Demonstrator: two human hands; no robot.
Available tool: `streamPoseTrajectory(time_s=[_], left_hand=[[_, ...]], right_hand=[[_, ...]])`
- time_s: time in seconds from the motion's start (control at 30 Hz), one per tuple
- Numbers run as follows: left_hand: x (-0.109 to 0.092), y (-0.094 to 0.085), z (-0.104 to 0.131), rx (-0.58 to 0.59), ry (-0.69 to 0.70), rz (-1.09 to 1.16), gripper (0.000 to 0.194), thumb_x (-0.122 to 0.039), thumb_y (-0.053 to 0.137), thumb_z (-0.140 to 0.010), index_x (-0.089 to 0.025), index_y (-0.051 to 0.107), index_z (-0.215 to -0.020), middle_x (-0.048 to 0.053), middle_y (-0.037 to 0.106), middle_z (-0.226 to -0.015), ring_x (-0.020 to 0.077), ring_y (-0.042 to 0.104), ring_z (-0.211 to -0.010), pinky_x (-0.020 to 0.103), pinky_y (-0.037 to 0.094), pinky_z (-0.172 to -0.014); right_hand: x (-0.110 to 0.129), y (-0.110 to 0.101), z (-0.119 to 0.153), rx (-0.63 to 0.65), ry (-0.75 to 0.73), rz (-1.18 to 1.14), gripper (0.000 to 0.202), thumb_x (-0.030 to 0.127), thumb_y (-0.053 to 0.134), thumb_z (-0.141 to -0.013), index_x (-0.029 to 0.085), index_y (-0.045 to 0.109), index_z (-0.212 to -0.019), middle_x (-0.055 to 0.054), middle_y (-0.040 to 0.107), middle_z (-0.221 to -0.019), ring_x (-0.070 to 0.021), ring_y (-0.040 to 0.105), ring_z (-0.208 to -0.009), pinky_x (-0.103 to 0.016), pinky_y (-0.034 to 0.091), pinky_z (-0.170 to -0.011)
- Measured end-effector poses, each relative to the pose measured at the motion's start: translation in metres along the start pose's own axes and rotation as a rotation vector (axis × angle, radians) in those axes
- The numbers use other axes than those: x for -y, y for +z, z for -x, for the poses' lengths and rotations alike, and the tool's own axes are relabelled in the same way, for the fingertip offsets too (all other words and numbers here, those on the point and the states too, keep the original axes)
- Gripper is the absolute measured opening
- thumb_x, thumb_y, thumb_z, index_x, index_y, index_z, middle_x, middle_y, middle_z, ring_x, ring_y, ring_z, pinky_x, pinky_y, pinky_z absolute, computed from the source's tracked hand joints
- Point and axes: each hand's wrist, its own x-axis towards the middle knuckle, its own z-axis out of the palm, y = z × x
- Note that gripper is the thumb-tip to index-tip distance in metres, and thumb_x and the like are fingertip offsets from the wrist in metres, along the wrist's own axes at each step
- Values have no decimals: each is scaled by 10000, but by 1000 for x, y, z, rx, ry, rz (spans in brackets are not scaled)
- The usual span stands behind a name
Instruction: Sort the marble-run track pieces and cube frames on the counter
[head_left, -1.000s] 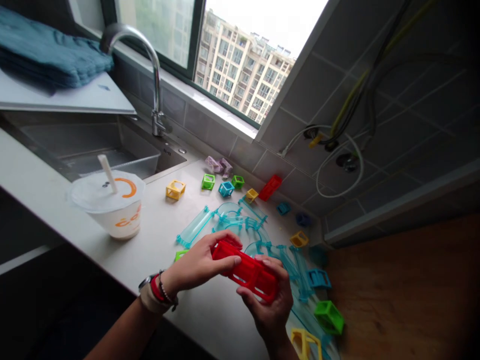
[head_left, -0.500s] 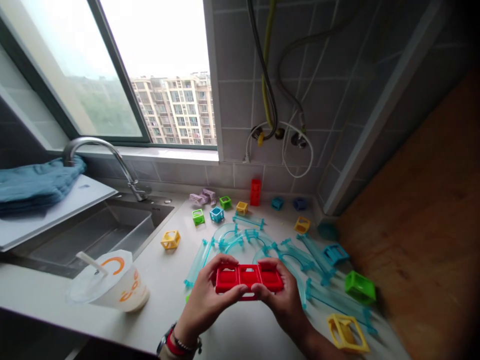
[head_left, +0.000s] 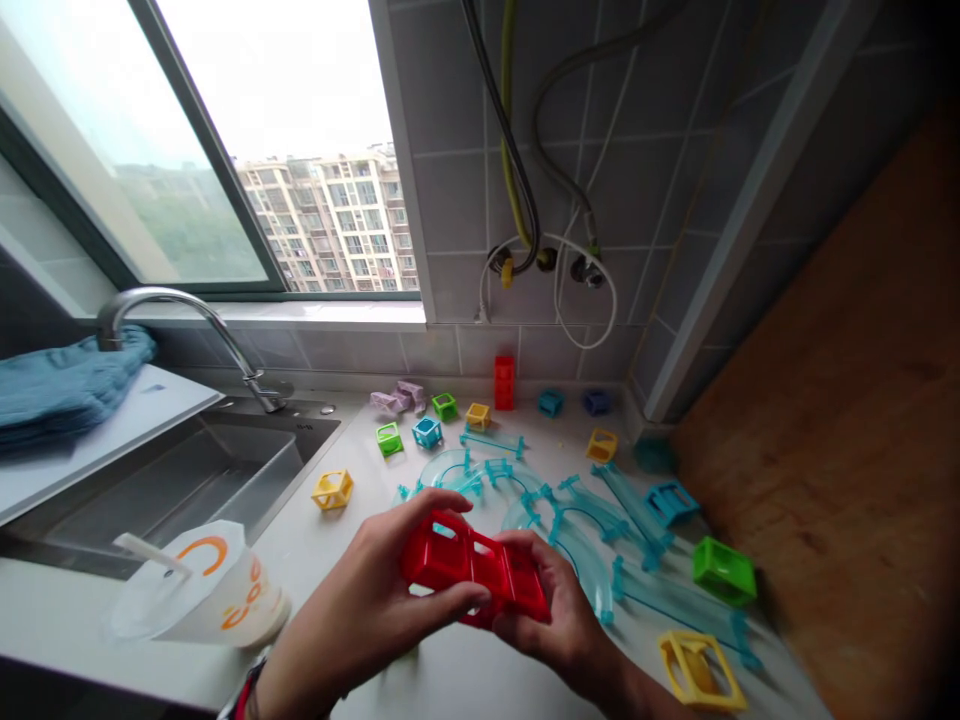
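A long red toy block (head_left: 474,566) with open window-like sides is held above the counter, tilted with its right end lower. My left hand (head_left: 382,585) grips its left end, thumb across the near side and fingers over the top. My right hand (head_left: 555,625) has its fingers wrapped round the right end. Beyond the hands lie clear blue curved track pieces (head_left: 592,565) and a straight track piece (head_left: 682,605). A yellow block (head_left: 701,670) and a green block (head_left: 724,572) are to the right of my right hand.
A cup with a straw (head_left: 210,585) stands at the left, beside the sink (head_left: 247,500) and faucet (head_left: 187,300). Small yellow (head_left: 332,489), green and blue cube frames are scattered at the back. Another red block (head_left: 504,383) stands upright near the tiled wall. A wooden panel (head_left: 832,450) bounds the right.
The red block has gone from level to tilted, its right end dropping. My left hand has shifted left and turned; my right hand has lowered slightly. The view has moved a little.
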Motion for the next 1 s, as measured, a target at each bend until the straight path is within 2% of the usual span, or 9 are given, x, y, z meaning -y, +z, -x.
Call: streamPoseTrajectory(time_s=[0.1, 0.2, 0.3, 0.43, 0.53, 0.7, 0.8, 0.9, 1.0], left_hand=[[8, 10, -20, -12, -11, 99, 591, -397, 843, -787, -291, 598, -1315, 62, 742, -1105, 244, 732, -889, 297, 602, -748], [23, 19, -34, 2, -79, 400, 632, -388, 838, -791, -270, 568, -1350, 62, 747, -1014, 244, 720, -873, 305, 599, -748], [34, 25, -42, 68, -161, 664, 713, -387, 875, -736, -262, 562, -1365, 61, 745, -1028, 262, 719, -914, 330, 602, -781], [35, 36, -50, 13, -234, 740, 723, -349, 926, -656, -247, 622, -1303, 61, 754, -1046, 284, 732, -935, 355, 606, -817], [32, 45, -59, -29, -210, 810, 696, -318, 909, -705, -228, 604, -1324, 78, 761, -1043, 281, 736, -949, 342, 605, -813], [24, 58, -65, -191, -257, 1286, 501, -419, 684, -939, -179, 597, -1370, 125, 755, -1125, 277, 730, -991, 376, 603, -851], [21, 65, -62, -168, -296, 1558, 472, -390, 581, -988, -208, 578, -1423, 105, 749, -1154, 243, 729, -894, 398, 610, -809], [21, 72, -59, -142, -251, 1634, 500, -363, 542, -992, -265, 528, -1483, 63, 747, -1109, 182, 686, -746, 358, 599, -716], [24, 78, -57, -111, -199, 1578, 529, -415, 515, -990, -240, 522, -1490, 66, 745, -1065, 163, 640, -669, 319, 568, -634]], right_hand=[[1, -1, -4, -98, 7, -44, 539, 366, 877, -761, 255, 604, -1211, -71, 732, -1168, -246, 710, -1032, -367, 559, -882], [-1, -3, -8, -184, -2, -93, 570, 387, 900, -713, 233, 614, -1181, -76, 753, -1106, -228, 712, -945, -337, 543, -828], [-4, -6, -12, -235, -12, -151, 615, 409, 911, -681, 227, 611, -1186, -85, 758, -1099, -247, 710, -958, -357, 526, -854], [-8, -9, -14, -325, 0, -191, 607, 426, 898, -697, 234, 608, -1195, -94, 744, -1144, -292, 707, -1016, -426, 514, -928], [-7, -7, -14, -391, -13, -188, 642, 447, 888, -716, 242, 607, -1256, -107, 722, -1228, -317, 687, -1095, -473, 499, -989], [-3, 0, -10, -327, -105, -142, 544, 598, 708, -865, 252, 642, -1280, -117, 703, -1261, -307, 653, -1107, -457, 502, -951], [-3, 1, -7, -312, -99, -108, 464, 601, 587, -945, 247, 671, -1234, -115, 692, -1240, -280, 633, -1074, -397, 514, -853], [-5, -1, -6, -300, -68, -67, 369, 528, 578, -966, 225, 694, -1143, -97, 694, -1137, -252, 626, -1018, -358, 508, -820], [-8, -6, -7, -361, -86, 26, 286, 466, 576, -979, 219, 692, -1062, -73, 681, -1060, -227, 623, -954, -336, 507, -785]])
